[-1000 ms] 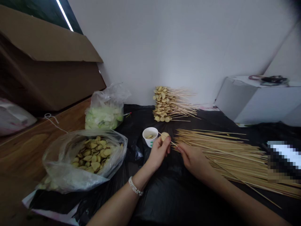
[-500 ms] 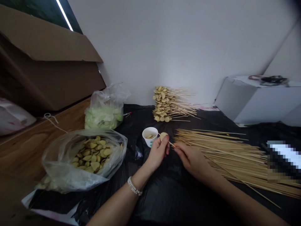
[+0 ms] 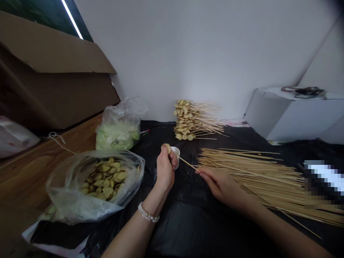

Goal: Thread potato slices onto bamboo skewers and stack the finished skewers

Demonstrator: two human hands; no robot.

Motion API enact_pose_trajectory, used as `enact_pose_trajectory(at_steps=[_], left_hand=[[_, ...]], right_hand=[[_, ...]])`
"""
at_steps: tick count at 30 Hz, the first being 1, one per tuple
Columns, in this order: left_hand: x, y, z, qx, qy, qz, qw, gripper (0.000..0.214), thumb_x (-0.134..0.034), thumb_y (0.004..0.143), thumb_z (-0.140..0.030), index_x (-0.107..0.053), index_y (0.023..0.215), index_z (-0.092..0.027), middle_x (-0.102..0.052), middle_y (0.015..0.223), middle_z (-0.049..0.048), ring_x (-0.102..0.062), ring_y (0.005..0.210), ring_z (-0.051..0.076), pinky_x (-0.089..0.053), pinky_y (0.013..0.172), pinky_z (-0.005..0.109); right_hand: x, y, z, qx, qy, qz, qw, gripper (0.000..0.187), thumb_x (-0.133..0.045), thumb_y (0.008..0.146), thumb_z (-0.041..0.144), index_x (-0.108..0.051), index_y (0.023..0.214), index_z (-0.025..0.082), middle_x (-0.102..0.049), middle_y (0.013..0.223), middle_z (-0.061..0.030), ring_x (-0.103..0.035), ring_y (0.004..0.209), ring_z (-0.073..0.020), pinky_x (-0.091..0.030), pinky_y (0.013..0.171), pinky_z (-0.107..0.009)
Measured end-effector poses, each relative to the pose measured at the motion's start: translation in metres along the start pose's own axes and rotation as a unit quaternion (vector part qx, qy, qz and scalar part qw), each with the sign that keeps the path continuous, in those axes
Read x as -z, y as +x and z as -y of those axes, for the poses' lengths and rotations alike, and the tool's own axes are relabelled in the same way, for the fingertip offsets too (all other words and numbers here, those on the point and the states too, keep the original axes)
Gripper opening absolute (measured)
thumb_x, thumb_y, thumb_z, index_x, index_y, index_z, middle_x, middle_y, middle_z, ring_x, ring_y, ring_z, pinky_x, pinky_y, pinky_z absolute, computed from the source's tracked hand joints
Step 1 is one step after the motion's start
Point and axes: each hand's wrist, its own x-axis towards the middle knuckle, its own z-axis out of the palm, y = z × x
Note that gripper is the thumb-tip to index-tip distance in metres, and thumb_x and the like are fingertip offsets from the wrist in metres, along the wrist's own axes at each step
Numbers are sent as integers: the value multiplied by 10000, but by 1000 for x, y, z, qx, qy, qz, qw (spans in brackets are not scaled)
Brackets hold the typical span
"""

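My left hand [image 3: 165,168] is closed round a pale potato slice [image 3: 167,147], held up in front of a small white paper cup [image 3: 176,154]. My right hand [image 3: 219,182] pinches a thin bamboo skewer [image 3: 186,163] whose tip points toward the left hand. I cannot tell whether the skewer's tip touches the slice. A clear bag of potato slices [image 3: 103,179] lies open to the left of my left hand.
A heap of bare skewers [image 3: 258,175] lies at the right on black plastic sheeting [image 3: 188,222]. Finished skewers with slices [image 3: 192,120] are stacked by the wall. A bag of green vegetables [image 3: 119,130], a cardboard box [image 3: 53,82] and a white box [image 3: 290,114] stand around.
My left hand has moved left and up with the slice, now in front of the cup. The right hand still holds the skewer, more of which now shows between the hands.
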Motion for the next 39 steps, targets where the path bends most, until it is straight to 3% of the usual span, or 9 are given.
enact_pose_trajectory(at_steps=[3,17,26,34,39], left_hand=[[0,-1,4,29,15,3,999,466,-422,860,-588,-381,611,-197,-315,446,-68,-235,384,62,-154,375,198],[3,-2,12,21,115,12,993,497,-439,838,-604,-427,569,-186,-348,411,-53,-278,377,64,-163,385,211],[8,1,14,-10,171,36,984,513,-457,830,-614,-439,548,-187,-376,408,-42,-310,382,71,-199,399,228],[8,3,10,14,194,98,976,495,-441,848,-592,-406,564,-189,-361,424,-55,-301,383,60,-217,412,220],[8,2,15,7,211,87,974,480,-443,853,-577,-399,573,-189,-361,440,-57,-315,392,58,-227,414,212]], right_hand=[[2,2,4,-13,40,-15,999,244,-414,946,232,-648,1009,212,-728,965,-44,-679,868,-160,-515,746,-248],[2,1,5,-30,38,-2,999,292,-407,950,265,-684,1030,218,-733,975,-54,-682,845,-174,-525,724,-278],[9,3,8,-62,82,41,994,290,-409,948,291,-682,1022,224,-731,912,-32,-663,795,-167,-500,705,-277],[18,3,4,-71,77,67,992,307,-395,956,313,-683,997,214,-723,935,-38,-648,817,-167,-476,724,-275],[16,4,6,-81,82,70,991,309,-391,955,307,-684,967,210,-713,859,-26,-630,753,-157,-458,685,-270]])
